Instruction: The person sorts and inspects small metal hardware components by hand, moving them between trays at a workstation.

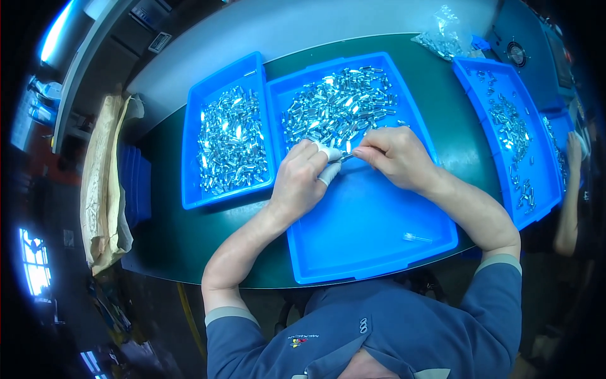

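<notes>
Both hands meet over the middle blue tray. White finger covers sit on the thumb and a finger of my left hand, which pinches a small shiny metal part. My right hand, bare, has its thumb and forefinger closed at the other end of that part. What lies right between the fingertips is too small to make out. Just beyond the hands, a heap of small silvery metal pieces fills the far half of the tray. A small clear piece lies in its near right corner.
At left, another blue tray holds many similar metal pieces. A third blue tray with scattered pieces stands at right, beside a co-worker's arm. A plastic bag of parts rests at the back of the green table. Brown paper stands at far left.
</notes>
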Demonstrator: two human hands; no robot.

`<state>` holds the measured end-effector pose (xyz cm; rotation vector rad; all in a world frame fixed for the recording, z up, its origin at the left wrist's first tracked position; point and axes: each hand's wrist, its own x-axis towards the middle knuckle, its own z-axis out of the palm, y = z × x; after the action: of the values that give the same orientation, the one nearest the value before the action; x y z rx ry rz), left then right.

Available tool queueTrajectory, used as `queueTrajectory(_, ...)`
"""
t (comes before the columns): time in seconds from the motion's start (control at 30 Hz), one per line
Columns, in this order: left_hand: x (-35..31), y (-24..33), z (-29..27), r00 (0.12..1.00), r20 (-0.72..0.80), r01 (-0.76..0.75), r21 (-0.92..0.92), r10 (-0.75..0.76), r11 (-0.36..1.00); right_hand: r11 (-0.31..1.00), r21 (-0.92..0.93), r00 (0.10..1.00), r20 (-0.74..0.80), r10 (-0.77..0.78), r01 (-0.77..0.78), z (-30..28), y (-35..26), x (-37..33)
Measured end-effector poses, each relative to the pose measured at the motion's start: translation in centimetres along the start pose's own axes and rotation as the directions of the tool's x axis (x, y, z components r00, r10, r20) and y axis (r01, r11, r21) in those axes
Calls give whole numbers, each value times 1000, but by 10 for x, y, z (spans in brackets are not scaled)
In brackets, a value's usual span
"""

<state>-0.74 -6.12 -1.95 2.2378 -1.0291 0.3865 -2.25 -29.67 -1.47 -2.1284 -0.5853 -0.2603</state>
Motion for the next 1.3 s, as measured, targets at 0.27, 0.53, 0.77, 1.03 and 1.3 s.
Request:
queueTrajectory(0.27,-3,2,-4,997,15,-76,41,76,996,991,-119,998,-4,-69,68,2,-2,0)
queueTrajectory(0.53,-1,-16,-61,989,-133,-5,370,59,929,938,255,972,60,226,-234,-10,10,5)
queueTrajectory(0.77,0,-18,-64,999,-8,-42,405,49,913,942,250,975,68,214,-224,-9,6,6)
queueTrajectory(1.03,6,-20,-21,948,319,-152,410,15,899,933,269,971,57,232,-238,-4,7,4)
queueTrajectory(1.3,4,-10,-18,945,315,-38,365,-85,930,959,170,969,135,206,-228,-7,2,4)
